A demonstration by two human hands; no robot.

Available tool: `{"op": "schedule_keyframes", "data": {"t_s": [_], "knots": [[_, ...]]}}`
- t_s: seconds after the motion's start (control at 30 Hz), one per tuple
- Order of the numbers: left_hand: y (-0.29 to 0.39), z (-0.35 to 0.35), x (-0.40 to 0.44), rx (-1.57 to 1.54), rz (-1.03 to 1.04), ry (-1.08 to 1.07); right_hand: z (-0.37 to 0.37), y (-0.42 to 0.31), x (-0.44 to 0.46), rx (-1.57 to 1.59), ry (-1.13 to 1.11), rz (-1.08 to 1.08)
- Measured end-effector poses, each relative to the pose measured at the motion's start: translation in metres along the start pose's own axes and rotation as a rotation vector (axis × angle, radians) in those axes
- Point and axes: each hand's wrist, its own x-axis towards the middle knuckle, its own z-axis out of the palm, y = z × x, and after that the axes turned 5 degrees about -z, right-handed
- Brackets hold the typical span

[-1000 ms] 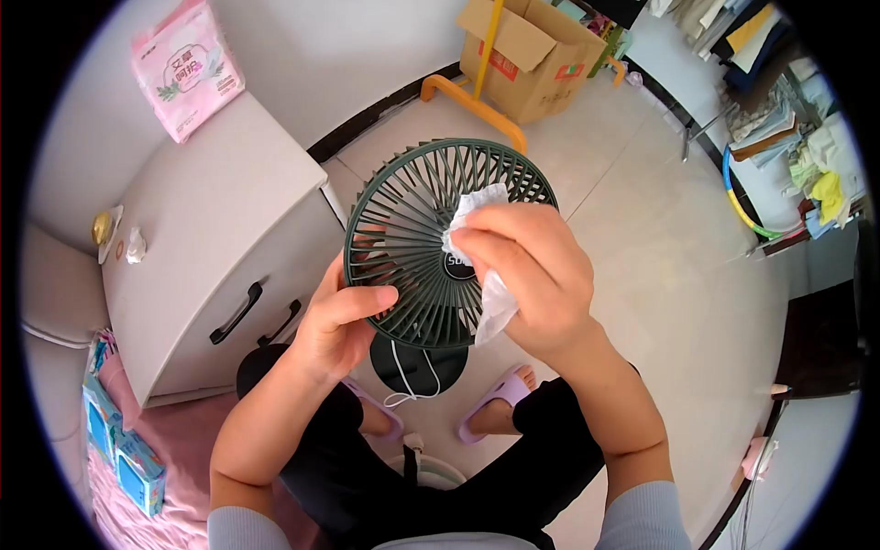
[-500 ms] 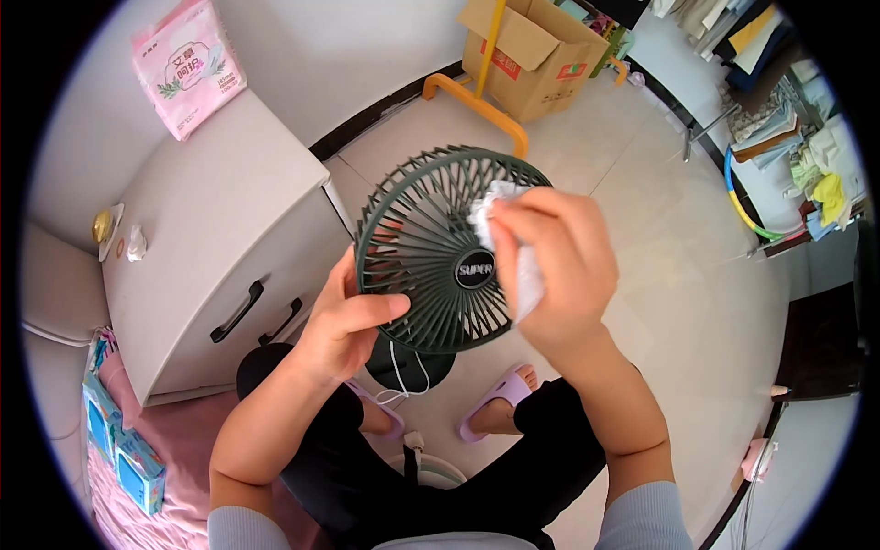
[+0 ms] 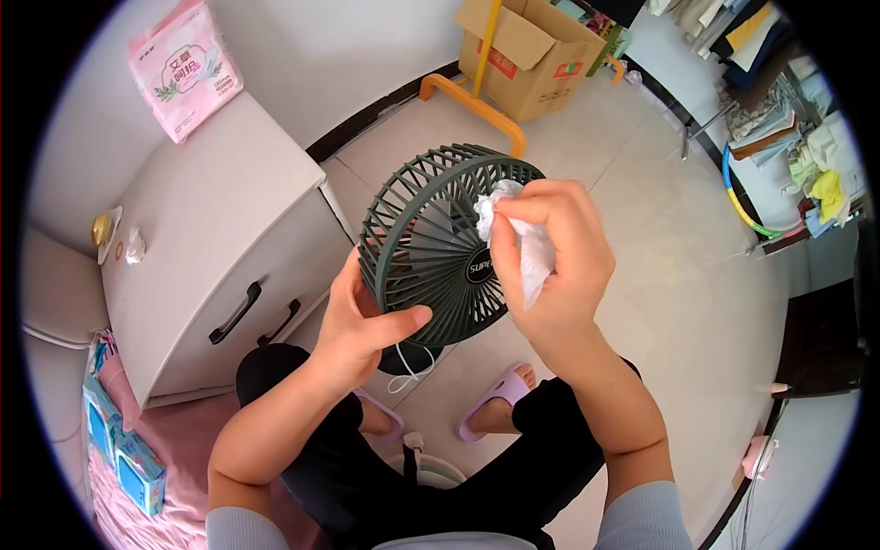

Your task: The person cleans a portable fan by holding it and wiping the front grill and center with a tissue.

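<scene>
At fan (image 3: 449, 247) rim: left hand (image 3: 357, 325) grip clamped on cage; right hand (image 3: 559, 257) grip pinching tissue (image 3: 532, 247)

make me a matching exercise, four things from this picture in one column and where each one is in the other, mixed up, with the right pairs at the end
1. cardboard box
2. green fan
3. white tissue
4. pink package

A. on top of the cabinet
B. pinched in the right hand
C. standing open on the floor
D. gripped by the left hand

Pairs: 1-C, 2-D, 3-B, 4-A
</scene>
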Motion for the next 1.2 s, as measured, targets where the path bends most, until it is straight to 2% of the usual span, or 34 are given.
{"op": "schedule_keyframes", "data": {"t_s": [0.37, 0.53, 0.6, 0.7, 0.77, 0.87, 1.03, 1.2], "knots": [[-0.001, -0.001, 0.002, -0.003, 0.144, 0.013, 0.001, -0.001, -0.002, 0.113, -0.032, 0.056], [-0.003, -0.001, 0.001, 0.070, 0.163, 0.007, 0.002, -0.001, -0.001, 0.042, -0.013, -0.003], [-0.003, -0.001, 0.001, 0.089, 0.196, 0.019, 0.004, 0.000, -0.005, 0.125, -0.042, 0.100], [-0.001, -0.002, 0.001, 0.129, 0.258, 0.027, 0.005, 0.000, -0.007, 0.157, -0.047, 0.142], [-0.002, -0.005, 0.002, 0.259, 0.290, 0.018, 0.003, 0.001, -0.004, 0.142, -0.045, 0.118], [-0.005, 0.000, 0.001, 0.288, 0.334, 0.014, 0.000, -0.001, 0.000, 0.139, -0.019, 0.126], [-0.008, 0.003, 0.000, 0.274, 0.243, -0.033, -0.006, 0.000, 0.003, 0.115, 0.061, 0.155], [-0.003, 0.002, 0.002, 0.197, 0.274, 0.052, 0.007, 0.005, -0.013, 0.287, -0.028, 0.290]]}}
